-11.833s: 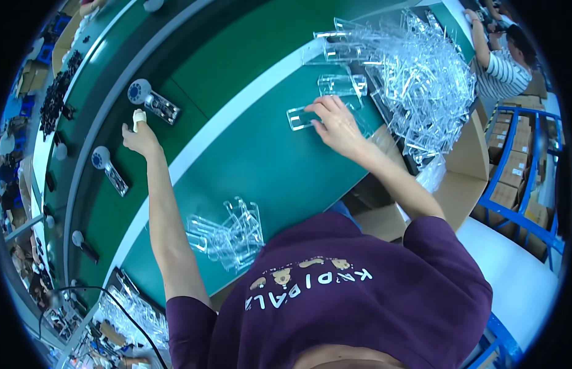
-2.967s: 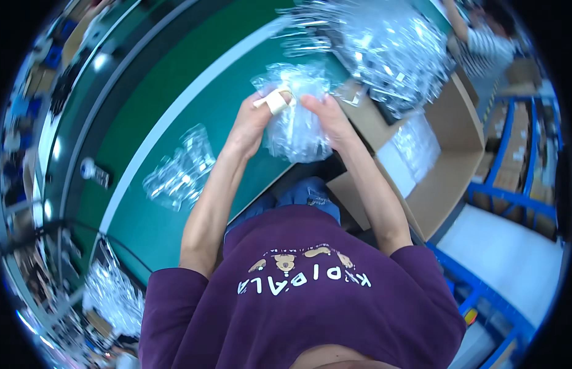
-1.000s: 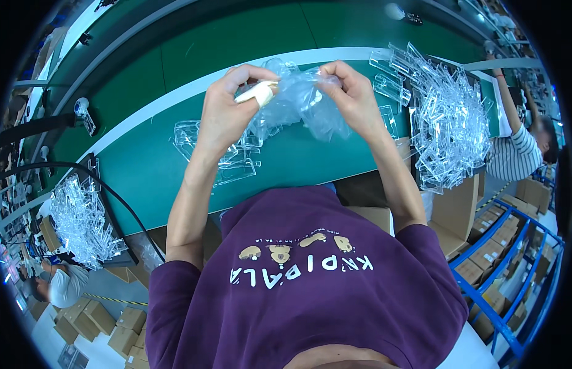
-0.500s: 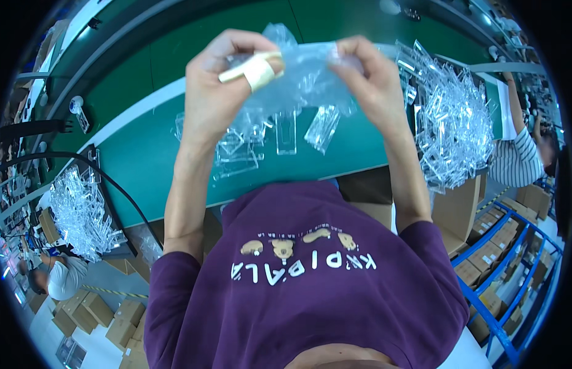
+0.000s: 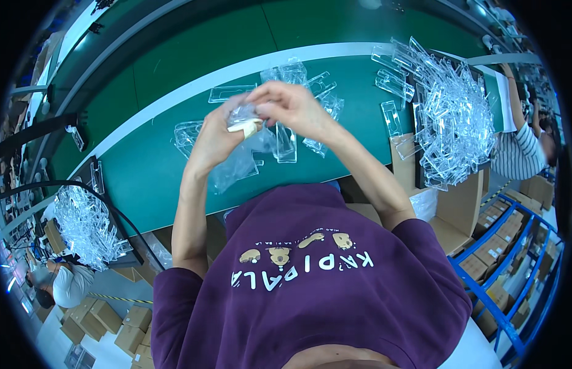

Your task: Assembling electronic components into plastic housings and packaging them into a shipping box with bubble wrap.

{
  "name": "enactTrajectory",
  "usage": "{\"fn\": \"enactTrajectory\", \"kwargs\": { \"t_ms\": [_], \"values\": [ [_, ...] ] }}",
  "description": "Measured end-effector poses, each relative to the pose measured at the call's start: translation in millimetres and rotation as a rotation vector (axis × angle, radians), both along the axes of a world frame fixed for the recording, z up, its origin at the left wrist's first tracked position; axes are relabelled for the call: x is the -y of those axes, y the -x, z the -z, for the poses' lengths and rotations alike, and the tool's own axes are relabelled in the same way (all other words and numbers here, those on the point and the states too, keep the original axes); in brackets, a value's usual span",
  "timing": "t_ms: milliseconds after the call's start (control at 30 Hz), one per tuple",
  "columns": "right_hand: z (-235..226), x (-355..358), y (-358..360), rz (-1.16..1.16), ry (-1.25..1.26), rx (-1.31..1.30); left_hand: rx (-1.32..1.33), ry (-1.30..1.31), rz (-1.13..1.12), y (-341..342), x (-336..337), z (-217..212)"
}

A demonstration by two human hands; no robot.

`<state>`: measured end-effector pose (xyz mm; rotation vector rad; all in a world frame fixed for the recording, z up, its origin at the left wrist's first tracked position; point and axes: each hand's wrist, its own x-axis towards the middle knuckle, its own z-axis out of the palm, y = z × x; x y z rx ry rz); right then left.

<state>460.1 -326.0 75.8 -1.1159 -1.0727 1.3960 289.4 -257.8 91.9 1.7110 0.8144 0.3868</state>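
Note:
My left hand (image 5: 218, 138), with a pale wrap around a finger, is closed on a clear plastic bag (image 5: 235, 165). The bag bunches up between my hands and hangs down over the table. My right hand (image 5: 297, 112) meets the left at the bag's gathered top, its fingers bent; motion blur hides whether they pinch the film. Clear plastic trays (image 5: 286, 150) lie on the green table (image 5: 147, 184) under and around my hands, several partly covered by the bag. Beyond my right hand rests more clear plastic (image 5: 289, 72).
A big heap of clear plastic pieces (image 5: 455, 117) stands at the right, another heap (image 5: 86, 224) at the left. A black cable (image 5: 114, 212) arcs on the left. Blue metal racking (image 5: 495, 307) holds cartons at lower right. A person in a striped shirt (image 5: 516, 157) works on the right.
My hands have come together, lower and nearer to me. The bag, stretched between them before, is now bunched at the left hand and hanging down.

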Motion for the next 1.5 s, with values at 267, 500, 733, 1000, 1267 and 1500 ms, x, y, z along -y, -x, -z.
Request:
{"fn": "enactTrajectory", "kwargs": {
  "t_ms": [267, 500, 733, 1000, 1267, 1500],
  "values": [
    [94, -45, -77, 0.468, -0.043, 1.256, 0.144, 0.452, -0.284, 6, -27, 51],
    [109, -63, -79, 0.174, 0.213, 1.131, -0.093, -0.050, -0.058, -56, -60, 91],
    [62, -33, -86, 0.288, 0.120, 0.764, -0.536, -0.277, 0.309, -81, -78, 84],
    [-23, 28, -80, 0.491, -0.396, 0.727, -0.115, -0.486, 0.143, -20, -29, -33],
    [-25, 97, -108, 0.756, -0.062, 0.155, 0.157, -0.278, -0.005, 17, -26, -58],
    [71, 164, -18, 0.407, 0.168, 1.116, 0.034, -0.108, -0.027, 22, -18, -43]
  ]
}}
